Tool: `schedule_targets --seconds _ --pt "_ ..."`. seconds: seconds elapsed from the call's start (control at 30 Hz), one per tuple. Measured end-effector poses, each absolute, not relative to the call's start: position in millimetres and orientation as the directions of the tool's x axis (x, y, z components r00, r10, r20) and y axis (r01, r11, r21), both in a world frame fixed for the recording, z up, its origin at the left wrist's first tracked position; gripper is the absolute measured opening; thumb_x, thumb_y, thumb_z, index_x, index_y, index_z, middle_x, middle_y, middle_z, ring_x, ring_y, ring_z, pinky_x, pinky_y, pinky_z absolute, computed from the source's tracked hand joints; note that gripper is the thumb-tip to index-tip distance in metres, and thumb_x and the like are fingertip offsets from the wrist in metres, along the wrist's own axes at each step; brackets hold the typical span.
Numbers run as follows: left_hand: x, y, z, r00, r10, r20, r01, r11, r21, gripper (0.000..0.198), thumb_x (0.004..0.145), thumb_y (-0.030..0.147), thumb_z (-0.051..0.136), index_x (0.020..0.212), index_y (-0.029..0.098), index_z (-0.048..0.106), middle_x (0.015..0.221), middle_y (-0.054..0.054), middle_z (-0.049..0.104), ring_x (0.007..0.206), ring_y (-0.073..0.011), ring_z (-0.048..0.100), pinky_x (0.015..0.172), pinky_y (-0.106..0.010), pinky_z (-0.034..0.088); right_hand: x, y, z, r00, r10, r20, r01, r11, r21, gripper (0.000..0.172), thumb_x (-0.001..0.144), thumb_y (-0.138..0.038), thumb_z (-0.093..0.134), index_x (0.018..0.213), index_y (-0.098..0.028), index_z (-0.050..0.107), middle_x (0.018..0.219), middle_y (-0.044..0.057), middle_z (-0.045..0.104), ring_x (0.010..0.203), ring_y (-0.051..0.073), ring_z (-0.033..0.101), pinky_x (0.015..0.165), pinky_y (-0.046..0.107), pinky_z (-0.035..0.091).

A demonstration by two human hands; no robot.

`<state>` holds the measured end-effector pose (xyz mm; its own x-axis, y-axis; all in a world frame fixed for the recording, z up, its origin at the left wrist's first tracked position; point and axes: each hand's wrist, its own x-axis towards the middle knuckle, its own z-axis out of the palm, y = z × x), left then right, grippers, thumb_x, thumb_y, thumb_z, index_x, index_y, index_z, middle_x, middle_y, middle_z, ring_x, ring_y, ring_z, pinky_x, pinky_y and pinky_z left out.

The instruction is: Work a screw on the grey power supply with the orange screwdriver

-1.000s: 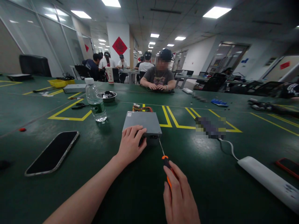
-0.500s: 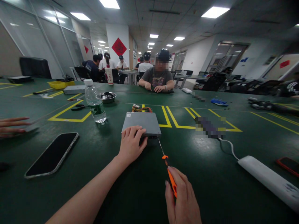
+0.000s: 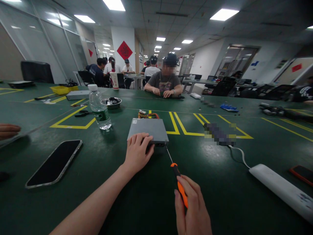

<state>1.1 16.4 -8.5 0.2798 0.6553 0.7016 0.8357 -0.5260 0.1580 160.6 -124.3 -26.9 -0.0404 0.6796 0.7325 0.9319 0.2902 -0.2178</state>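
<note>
Grey metal box lies flat on the green tabletop, ahead of and between the two hands. Left hand: fingers bent over the near left part of its top, thumb before the near face; whether they grip or merely steady it, cannot tell. Right hand: thumb and fingers closed round the orange-and-black handle of the screwdriver. Its shaft points up to the near right corner of the box; exact contact of the tip too small to tell. Dark socket on the near face, just left of that tip. Coloured wires behind the far edge.

Markings: white sticker at the far left corner of the box, print too small to read. Bottle, left of the box, carries a green label with white print, illegible. Cup farther back, red marks, unreadable. Red diamond on the pillar bears a dark character, not clear enough to transcribe.

Phone at left, screen dark. Power strip at right.
</note>
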Motion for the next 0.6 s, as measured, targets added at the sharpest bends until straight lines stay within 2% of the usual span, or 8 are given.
schedule_targets --seconds 0.17,0.27,0.33,0.4,0.47,0.6 --pt "1 16 -8 0.286 0.654 0.700 0.833 -0.531 0.156 0.022 0.082 0.028 0.050 0.103 0.023 0.055 0.110 -0.007 0.056 0.102 -0.0242 0.049 0.087 -0.040 0.035 171 -126 -23 -0.016 0.716 0.698 0.936 0.255 -0.241 0.026 0.095 -0.033 0.034 0.113 -0.019 0.048 0.095 0.008 0.061 0.078 0.018 0.063 0.063 0.028 0.054" --pt "1 16 -8 0.288 0.654 0.699 0.834 -0.530 0.153 0.022 0.082 0.028 0.050 0.103 0.022 0.055 0.110 -0.007 0.056 0.102 -0.0242 0.049 0.086 -0.040 0.035 168 -126 -21 -0.021 0.719 0.695 0.942 0.246 -0.226 0.030 0.094 -0.034 0.035 0.114 -0.016 0.046 0.106 0.013 0.059 0.092 0.021 0.061 0.070 0.032 0.053" --pt "1 17 -8 0.290 0.654 0.699 0.835 -0.530 0.150 0.022 0.082 0.028 0.050 0.103 0.022 0.055 0.109 -0.007 0.056 0.102 -0.0241 0.048 0.086 -0.040 0.035 163 -125 -21 -0.078 0.685 0.725 0.948 0.277 -0.159 0.028 0.094 -0.029 0.036 0.115 -0.013 0.046 0.114 0.015 0.056 0.102 0.023 0.058 0.076 0.035 0.052" --pt "1 17 -9 0.291 0.657 0.696 0.836 -0.528 0.148 0.023 0.082 0.029 0.050 0.103 0.022 0.055 0.110 -0.007 0.056 0.102 -0.0241 0.048 0.087 -0.040 0.035 160 -124 -20 -0.121 0.644 0.755 0.950 0.297 -0.101 0.027 0.093 -0.023 0.035 0.115 -0.013 0.047 0.114 0.015 0.056 0.103 0.022 0.057 0.077 0.035 0.051" --pt "0 17 -9 0.289 0.660 0.693 0.839 -0.524 0.149 0.023 0.082 0.029 0.051 0.104 0.022 0.054 0.111 -0.007 0.056 0.103 -0.0243 0.048 0.087 -0.040 0.035 161 -123 -18 -0.119 0.625 0.771 0.954 0.288 -0.087 0.026 0.095 -0.024 0.034 0.114 -0.013 0.048 0.109 0.013 0.060 0.097 0.020 0.060 0.075 0.032 0.051" --pt "0 18 -10 0.289 0.648 0.705 0.837 -0.528 0.143 0.022 0.082 0.029 0.051 0.103 0.022 0.055 0.110 -0.007 0.056 0.102 -0.0243 0.048 0.086 -0.040 0.035 167 -122 -13 -0.052 0.641 0.765 0.962 0.239 -0.134 0.029 0.097 -0.032 0.030 0.107 -0.015 0.050 0.091 0.009 0.066 0.079 0.017 0.064 0.066 0.029 0.051"
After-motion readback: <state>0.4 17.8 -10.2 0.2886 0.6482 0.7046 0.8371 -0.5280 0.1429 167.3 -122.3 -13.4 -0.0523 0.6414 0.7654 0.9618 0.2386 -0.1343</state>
